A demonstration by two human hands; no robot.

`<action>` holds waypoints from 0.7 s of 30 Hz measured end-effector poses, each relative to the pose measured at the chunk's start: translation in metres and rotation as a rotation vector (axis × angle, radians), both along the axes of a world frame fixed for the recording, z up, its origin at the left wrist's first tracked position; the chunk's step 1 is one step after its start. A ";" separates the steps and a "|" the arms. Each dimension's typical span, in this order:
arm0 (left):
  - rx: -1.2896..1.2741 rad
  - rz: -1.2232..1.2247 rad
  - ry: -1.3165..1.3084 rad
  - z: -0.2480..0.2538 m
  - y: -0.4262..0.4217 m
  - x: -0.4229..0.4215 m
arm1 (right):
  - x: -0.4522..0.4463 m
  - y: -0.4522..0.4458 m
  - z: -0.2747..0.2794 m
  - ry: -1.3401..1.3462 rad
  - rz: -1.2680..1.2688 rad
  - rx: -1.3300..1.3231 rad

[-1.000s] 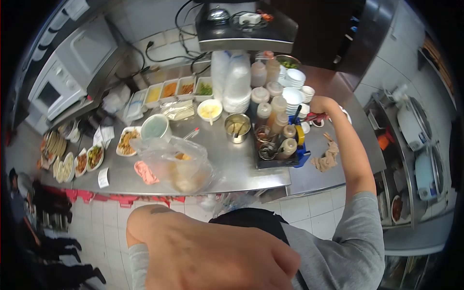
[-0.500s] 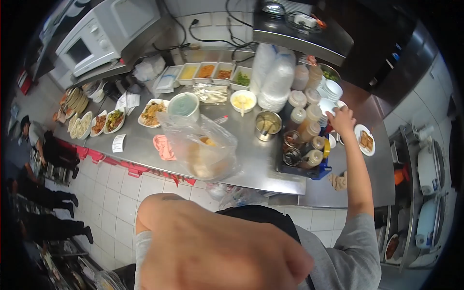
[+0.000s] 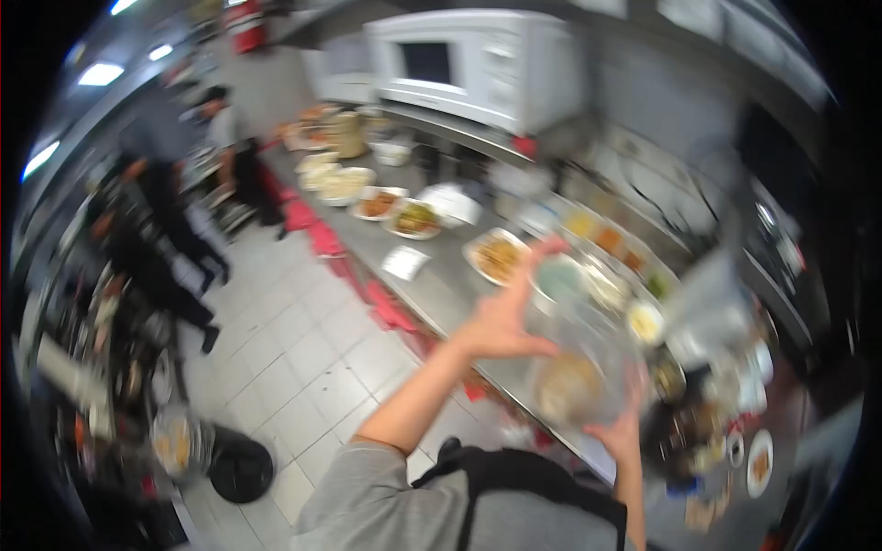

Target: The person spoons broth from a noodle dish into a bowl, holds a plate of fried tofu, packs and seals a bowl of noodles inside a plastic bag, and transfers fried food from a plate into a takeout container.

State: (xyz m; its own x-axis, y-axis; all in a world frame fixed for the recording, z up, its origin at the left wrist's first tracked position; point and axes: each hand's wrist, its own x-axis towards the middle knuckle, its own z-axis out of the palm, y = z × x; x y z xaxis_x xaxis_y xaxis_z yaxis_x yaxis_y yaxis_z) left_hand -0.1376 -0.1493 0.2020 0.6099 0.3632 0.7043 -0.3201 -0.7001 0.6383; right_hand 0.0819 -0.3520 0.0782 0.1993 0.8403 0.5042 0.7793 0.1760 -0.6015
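We see the left hand (image 3: 502, 323) spread open, its thumb beside the blurred plastic bag (image 3: 582, 369), which lies between it and the likewise spread right hand (image 3: 626, 432), though we cannot make out whether either touches the bag or what it contains.

White glare from ceiling lights (image 3: 101, 73) at upper left, widespread blur (heavier at right), fisheye bending, black corners.

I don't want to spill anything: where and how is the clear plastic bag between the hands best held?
The clear plastic bag is probably best cupped around its rounded, filled part, from both sides, where the left hand and right hand flank it; the rest looks loose.
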 end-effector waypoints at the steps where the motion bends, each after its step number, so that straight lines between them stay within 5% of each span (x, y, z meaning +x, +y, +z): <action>1: 0.021 0.094 0.140 -0.038 0.021 0.003 | -0.023 0.012 -0.001 0.252 -0.018 0.095; 2: -0.088 0.088 0.292 -0.055 0.026 -0.002 | -0.029 0.025 -0.014 0.443 -0.043 0.077; 5: -0.086 -0.073 0.120 -0.130 0.044 0.038 | 0.002 0.044 -0.056 0.779 -0.125 0.048; 8: -0.381 -0.361 0.219 -0.115 0.034 0.057 | -0.013 0.050 -0.025 0.905 -0.008 0.235; 11: -0.401 -0.385 0.257 -0.133 0.041 0.090 | -0.007 0.056 -0.027 1.167 0.195 0.298; 12: -0.435 -0.422 0.100 -0.136 0.039 0.096 | -0.014 0.058 -0.021 1.318 0.076 0.341; 14: -0.352 -0.436 -0.284 -0.116 0.024 0.097 | 0.011 0.061 -0.026 1.404 0.288 0.330; 18: -0.688 -0.655 -0.108 -0.090 -0.001 0.090 | 0.021 0.062 -0.022 1.517 0.440 0.354; 21: -1.007 -0.603 -0.098 -0.104 -0.009 0.095 | 0.029 0.057 -0.034 1.458 0.620 0.332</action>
State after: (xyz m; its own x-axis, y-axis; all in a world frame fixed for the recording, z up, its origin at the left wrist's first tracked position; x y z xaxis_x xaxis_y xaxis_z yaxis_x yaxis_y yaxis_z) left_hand -0.0423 -0.1580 0.0985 0.8323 0.4541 0.3179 -0.5057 0.3872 0.7710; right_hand 0.1106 -0.2949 0.0445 0.3356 0.8678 0.3664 -0.6266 0.4961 -0.6011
